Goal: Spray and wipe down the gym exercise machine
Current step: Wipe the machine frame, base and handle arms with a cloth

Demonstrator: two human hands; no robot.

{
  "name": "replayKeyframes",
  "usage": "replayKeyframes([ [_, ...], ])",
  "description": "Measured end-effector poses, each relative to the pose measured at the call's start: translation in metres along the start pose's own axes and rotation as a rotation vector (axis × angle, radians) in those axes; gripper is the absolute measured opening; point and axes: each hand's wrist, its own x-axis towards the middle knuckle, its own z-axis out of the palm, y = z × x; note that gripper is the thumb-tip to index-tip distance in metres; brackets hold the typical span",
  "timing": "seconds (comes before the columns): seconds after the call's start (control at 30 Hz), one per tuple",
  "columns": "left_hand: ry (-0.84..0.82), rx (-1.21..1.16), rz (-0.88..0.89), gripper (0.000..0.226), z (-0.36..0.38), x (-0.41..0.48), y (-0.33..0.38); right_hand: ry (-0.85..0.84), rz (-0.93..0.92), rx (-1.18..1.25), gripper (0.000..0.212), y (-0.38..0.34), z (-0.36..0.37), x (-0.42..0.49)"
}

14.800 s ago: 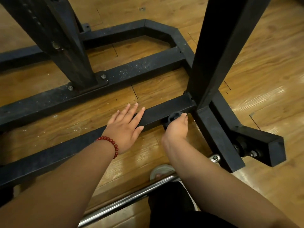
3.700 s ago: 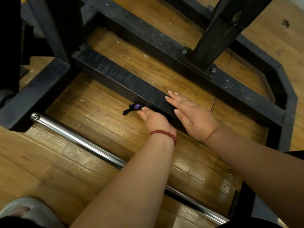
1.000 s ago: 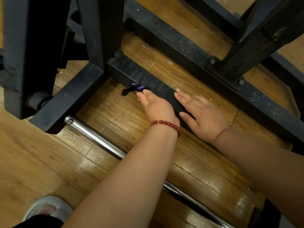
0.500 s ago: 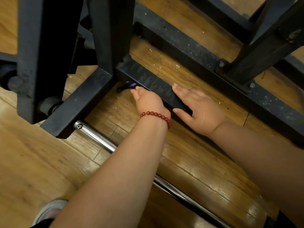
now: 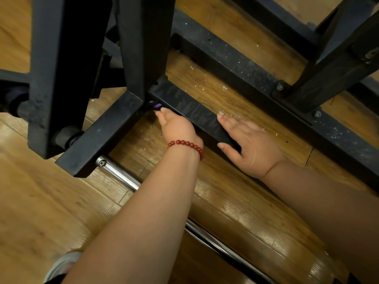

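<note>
The black steel frame of the exercise machine stands on a wooden floor. Its low crossbar (image 5: 190, 107) runs diagonally to an upright post (image 5: 143, 48). My left hand (image 5: 178, 128), with a red bead bracelet on the wrist, holds a small dark and purple cloth (image 5: 154, 105) against the crossbar's near side, right in the corner by the post. My right hand (image 5: 250, 144) rests on the crossbar further right, with its fingers flat on top and its thumb down the near face. No spray bottle is in view.
A chrome bar (image 5: 121, 175) lies on the floor under my forearms. A black foot rail (image 5: 102, 136) juts toward me at the left. A dusty rear rail (image 5: 235, 60) carries another bolted upright (image 5: 328, 74). My shoe (image 5: 61, 265) shows at the bottom left.
My left hand has slid the cloth leftward along the crossbar's near side into the corner by the post. My right hand has followed it along the bar's top.
</note>
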Motion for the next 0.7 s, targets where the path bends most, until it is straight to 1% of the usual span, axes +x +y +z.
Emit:
replayKeyframes([
  [0.03,-0.102,-0.197,-0.139,0.053,0.0,0.0,0.003,-0.001,-0.003,-0.003,0.068,0.0,0.0,0.0],
  [0.07,-0.146,-0.251,-0.191,0.047,0.0,-0.001,0.009,-0.003,-0.003,-0.007,0.068,0.0,0.0,0.001],
  [0.1,-0.151,-0.316,-0.242,0.045,0.001,-0.002,0.013,-0.004,-0.004,-0.01,0.068,0.0,0.0,0.001],
  [0.13,-0.131,-0.367,-0.234,0.045,0.002,0.003,0.01,-0.001,-0.007,-0.013,0.068,0.0,0.0,0.001],
  [0.2,-0.087,-0.333,-0.197,0.046,0.006,0.005,0.006,0.011,-0.018,-0.017,0.067,0.0,0.0,0.001],
  [0.37,-0.066,-0.315,-0.177,0.046,0.01,0.001,0.007,0.011,-0.015,-0.012,0.067,0.001,0.001,0.002],
  [0.5,-0.136,-0.117,-0.142,0.049,0.007,-0.009,0.017,0.003,-0.005,-0.019,0.068,0.0,-0.001,0.001],
  [0.57,-0.129,-0.126,-0.166,0.049,0.004,-0.019,0.014,-0.006,0.004,-0.021,0.069,-0.001,-0.003,0.001],
  [0.6,-0.096,-0.116,-0.157,0.048,0.001,-0.024,0.011,-0.012,0.008,-0.023,0.069,-0.002,-0.004,0.001],
  [0.63,-0.083,-0.072,-0.113,0.048,-0.002,-0.032,0.008,-0.02,0.014,-0.028,0.07,-0.003,-0.004,0.001],
  [0.7,-0.108,0.078,-0.001,0.046,-0.011,-0.046,0.0,-0.038,0.026,-0.037,0.069,-0.004,-0.006,0.0],
])
